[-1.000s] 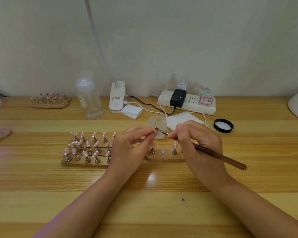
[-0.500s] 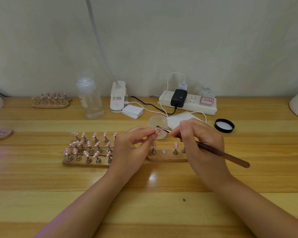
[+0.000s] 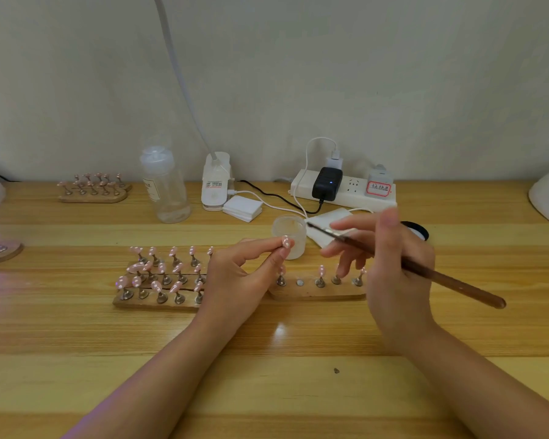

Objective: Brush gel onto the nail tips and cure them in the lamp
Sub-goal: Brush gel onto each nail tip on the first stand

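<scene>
Left hand [image 3: 235,277] pinches one pink nail tip [image 3: 286,241]; right hand [image 3: 390,264] grips the brush [image 3: 406,264]. Advise reloading at the gel jar [image 3: 290,236], then thin, even strokes.

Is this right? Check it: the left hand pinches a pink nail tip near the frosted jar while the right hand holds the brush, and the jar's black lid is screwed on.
Not quite. The head view shows the frosted jar open; its black lid lies on the table behind the right hand. The rest holds: the left hand pinches a pink nail tip, the right holds the brush.
</scene>
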A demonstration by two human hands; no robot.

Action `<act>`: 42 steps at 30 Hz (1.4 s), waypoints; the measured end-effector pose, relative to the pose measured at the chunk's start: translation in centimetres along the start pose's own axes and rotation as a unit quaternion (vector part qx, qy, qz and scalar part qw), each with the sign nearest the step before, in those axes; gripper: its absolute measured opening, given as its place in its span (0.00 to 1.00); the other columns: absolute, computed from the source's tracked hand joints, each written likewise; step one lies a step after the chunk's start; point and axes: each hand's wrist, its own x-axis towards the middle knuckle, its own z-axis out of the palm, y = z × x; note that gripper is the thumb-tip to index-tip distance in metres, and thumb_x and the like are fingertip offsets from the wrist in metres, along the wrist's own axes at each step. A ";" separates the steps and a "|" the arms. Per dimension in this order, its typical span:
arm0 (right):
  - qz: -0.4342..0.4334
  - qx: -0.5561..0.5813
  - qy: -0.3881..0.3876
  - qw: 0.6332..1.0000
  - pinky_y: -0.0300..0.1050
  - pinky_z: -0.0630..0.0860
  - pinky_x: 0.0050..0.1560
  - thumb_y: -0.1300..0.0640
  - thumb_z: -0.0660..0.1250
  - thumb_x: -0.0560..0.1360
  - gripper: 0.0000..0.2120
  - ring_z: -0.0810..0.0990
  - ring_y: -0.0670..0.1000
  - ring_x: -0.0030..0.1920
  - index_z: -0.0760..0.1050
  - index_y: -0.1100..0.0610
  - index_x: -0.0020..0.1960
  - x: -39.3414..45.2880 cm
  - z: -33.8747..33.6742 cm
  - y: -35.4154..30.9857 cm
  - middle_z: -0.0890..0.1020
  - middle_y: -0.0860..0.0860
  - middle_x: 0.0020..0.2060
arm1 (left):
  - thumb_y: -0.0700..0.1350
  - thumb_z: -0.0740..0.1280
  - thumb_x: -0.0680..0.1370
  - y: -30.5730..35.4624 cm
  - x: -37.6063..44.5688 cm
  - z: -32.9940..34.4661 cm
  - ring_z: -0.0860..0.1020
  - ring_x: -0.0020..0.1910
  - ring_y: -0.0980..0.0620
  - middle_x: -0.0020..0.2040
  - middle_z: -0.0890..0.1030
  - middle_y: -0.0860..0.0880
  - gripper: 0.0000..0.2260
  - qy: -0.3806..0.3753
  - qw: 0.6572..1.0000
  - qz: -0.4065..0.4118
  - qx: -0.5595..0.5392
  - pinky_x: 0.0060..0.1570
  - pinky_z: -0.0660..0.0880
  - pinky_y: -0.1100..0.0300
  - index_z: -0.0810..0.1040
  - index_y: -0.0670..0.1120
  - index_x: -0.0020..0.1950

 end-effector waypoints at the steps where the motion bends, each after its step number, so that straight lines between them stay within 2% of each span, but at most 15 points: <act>1: 0.010 -0.001 0.006 1.000 0.30 0.70 0.27 0.43 0.52 0.78 0.20 0.76 0.45 0.23 0.78 0.52 0.40 0.1 -0.1 -0.1 0.81 0.51 0.28 | 0.41 0.69 0.71 0.0 0.0 0.0 0.81 0.37 0.56 0.40 0.84 0.49 0.08 -0.003 1.000 0.001 0.001 0.43 0.74 0.68 0.83 0.44 0.49; 3: 0.018 -0.030 -0.005 0.999 0.29 0.70 0.29 0.43 0.52 0.77 0.20 0.77 0.44 0.25 0.77 0.51 0.39 0.1 -0.2 -0.1 0.81 0.50 0.29 | 0.42 0.70 0.70 0.1 -0.1 -0.1 0.80 0.38 0.57 0.41 0.84 0.49 0.09 -0.007 1.000 0.007 0.003 0.43 0.74 0.69 0.83 0.43 0.49; 6: 0.014 -0.123 -0.061 0.990 0.30 0.72 0.38 0.45 0.60 0.74 0.10 0.79 0.41 0.37 0.76 0.49 0.41 0.0 -0.1 0.2 0.81 0.44 0.34 | 0.43 0.69 0.69 0.3 -0.1 0.0 0.81 0.41 0.59 0.44 0.83 0.52 0.10 -0.011 1.000 0.019 0.003 0.45 0.75 0.67 0.82 0.44 0.49; 9: -0.014 -0.214 -0.103 0.971 0.43 0.75 0.50 0.44 0.69 0.68 0.12 0.78 0.43 0.48 0.74 0.48 0.47 0.0 0.2 0.4 0.79 0.42 0.43 | 0.43 0.69 0.69 0.4 -0.1 0.0 0.81 0.46 0.57 0.46 0.83 0.51 0.12 -0.024 0.998 0.050 0.012 0.48 0.77 0.62 0.81 0.44 0.51; 11: -0.020 -0.221 -0.123 0.967 0.53 0.74 0.54 0.48 0.71 0.66 0.14 0.78 0.46 0.51 0.71 0.45 0.49 -0.1 0.4 0.4 0.80 0.44 0.47 | 0.42 0.68 0.69 0.4 -0.1 0.0 0.80 0.49 0.57 0.47 0.82 0.52 0.12 -0.030 0.997 0.072 0.016 0.51 0.76 0.61 0.79 0.45 0.52; 13: -0.025 -0.211 -0.139 0.967 0.56 0.74 0.55 0.51 0.71 0.66 0.16 0.78 0.46 0.52 0.69 0.41 0.49 -0.2 0.5 0.4 0.80 0.43 0.48 | 0.41 0.68 0.69 0.4 -0.1 0.0 0.80 0.50 0.57 0.47 0.82 0.53 0.12 -0.033 0.996 0.078 0.015 0.53 0.75 0.61 0.79 0.47 0.52; 21: -0.049 -0.209 -0.134 0.968 0.53 0.75 0.53 0.55 0.71 0.67 0.16 0.78 0.43 0.48 0.68 0.41 0.47 -0.2 0.6 0.8 0.80 0.42 0.45 | 0.41 0.69 0.69 0.2 0.1 0.1 0.79 0.46 0.60 0.44 0.81 0.51 0.10 -0.057 0.995 0.083 0.018 0.47 0.71 0.72 0.80 0.44 0.50; 24: -0.043 -0.201 -0.135 0.969 0.41 0.74 0.53 0.55 0.71 0.67 0.16 0.77 0.41 0.48 0.68 0.41 0.47 -0.3 0.5 1.1 0.79 0.42 0.44 | 0.43 0.68 0.69 0.3 0.1 0.1 0.78 0.45 0.60 0.44 0.81 0.52 0.10 -0.069 0.995 0.073 0.015 0.47 0.71 0.72 0.80 0.46 0.50; 27: -0.020 -0.181 -0.126 0.975 0.27 0.71 0.44 0.56 0.71 0.67 0.13 0.75 0.38 0.48 0.71 0.43 0.45 -0.4 0.3 1.4 0.79 0.42 0.43 | 0.47 0.69 0.69 0.2 0.0 -0.1 0.78 0.48 0.60 0.47 0.81 0.52 0.12 -0.090 0.995 0.041 0.015 0.48 0.71 0.71 0.79 0.49 0.52; 30: -0.003 -0.185 -0.123 0.975 0.31 0.72 0.45 0.59 0.75 0.67 0.14 0.76 0.38 0.48 0.73 0.46 0.44 -0.3 -0.3 1.8 0.78 0.41 0.42 | 0.47 0.72 0.68 -0.2 -0.1 -0.3 0.76 0.52 0.63 0.51 0.79 0.54 0.18 -0.110 0.992 0.008 0.057 0.51 0.67 0.75 0.75 0.53 0.57; 32: 0.014 -0.201 -0.134 0.970 0.43 0.76 0.47 0.61 0.75 0.67 0.14 0.77 0.42 0.48 0.73 0.46 0.44 -0.2 -0.7 2.0 0.79 0.40 0.42 | 0.44 0.74 0.67 -0.5 -0.1 -0.3 0.74 0.52 0.65 0.53 0.78 0.55 0.23 -0.131 0.988 -0.009 0.076 0.51 0.66 0.77 0.72 0.56 0.58; 34: 0.010 -0.229 -0.155 0.961 0.49 0.76 0.48 0.61 0.75 0.67 0.14 0.78 0.44 0.47 0.73 0.47 0.44 -0.2 -0.9 2.2 0.78 0.39 0.42 | 0.44 0.75 0.66 -0.7 -0.2 -0.2 0.73 0.53 0.65 0.54 0.76 0.56 0.26 -0.156 0.984 -0.024 0.086 0.51 0.68 0.75 0.69 0.59 0.59; 36: -0.009 -0.252 -0.172 0.952 0.45 0.74 0.50 0.60 0.75 0.67 0.11 0.76 0.40 0.46 0.76 0.51 0.45 -0.2 -1.1 2.5 0.77 0.36 0.40 | 0.45 0.76 0.66 -0.9 -0.2 -0.1 0.73 0.54 0.65 0.53 0.75 0.57 0.28 -0.175 0.979 -0.041 0.095 0.53 0.69 0.72 0.67 0.60 0.59; 39: -0.049 -0.297 -0.189 0.935 0.29 0.63 0.53 0.56 0.74 0.66 0.09 0.70 0.36 0.45 0.77 0.53 0.45 -0.1 -1.0 3.0 0.75 0.34 0.39 | 0.48 0.76 0.65 -1.1 -0.1 0.0 0.72 0.54 0.68 0.52 0.75 0.61 0.29 -0.188 0.974 -0.055 0.114 0.52 0.69 0.73 0.64 0.63 0.58; 42: -0.083 -0.319 -0.198 0.923 0.28 0.60 0.56 0.55 0.72 0.65 0.08 0.69 0.31 0.45 0.78 0.54 0.43 -0.2 -0.7 3.4 0.73 0.34 0.37 | 0.49 0.76 0.65 -1.0 0.0 0.0 0.73 0.52 0.66 0.50 0.75 0.62 0.28 -0.199 0.970 -0.061 0.128 0.49 0.69 0.71 0.64 0.63 0.58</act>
